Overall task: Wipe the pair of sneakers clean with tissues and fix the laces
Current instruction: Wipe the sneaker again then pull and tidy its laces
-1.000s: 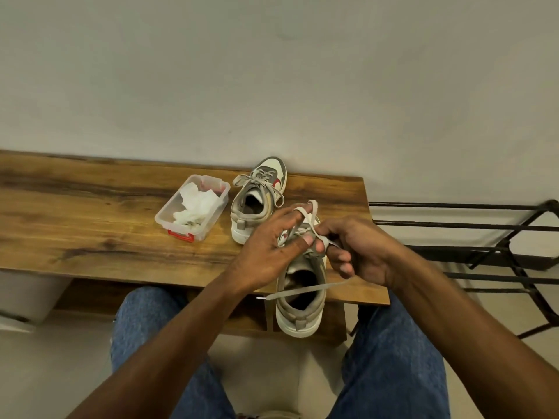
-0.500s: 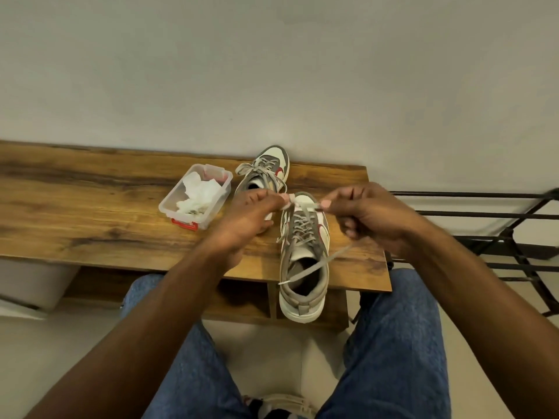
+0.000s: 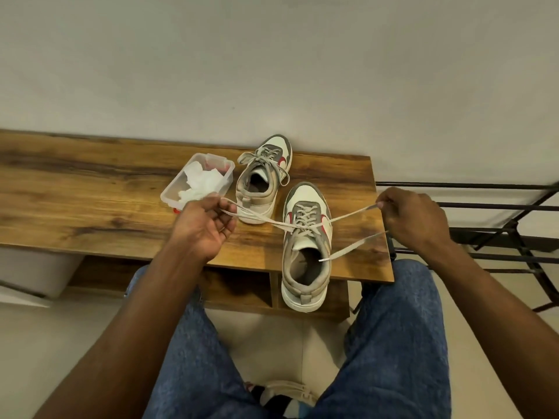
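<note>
Two grey and white sneakers with red accents stand on a wooden bench (image 3: 90, 201). The near sneaker (image 3: 305, 246) sits at the bench's front right edge, heel overhanging toward me. Its flat grey laces (image 3: 351, 214) stretch out to both sides. My left hand (image 3: 205, 225) pinches the left lace end, left of the shoe. My right hand (image 3: 414, 219) pinches the right lace, with a loose tail trailing back across the shoe's opening. The far sneaker (image 3: 263, 179) stands behind, its laces tied in a bow.
A clear plastic box (image 3: 175, 192) holding crumpled white tissues (image 3: 199, 182) stands left of the far sneaker, just beyond my left hand. A black metal rack (image 3: 484, 207) stands to the right of the bench. A plain wall rises behind. My jeans-clad knees are below.
Both hands have moved apart from over the near sneaker's toe, drawing the two lace ends outward to left and right until they stretch taut.
</note>
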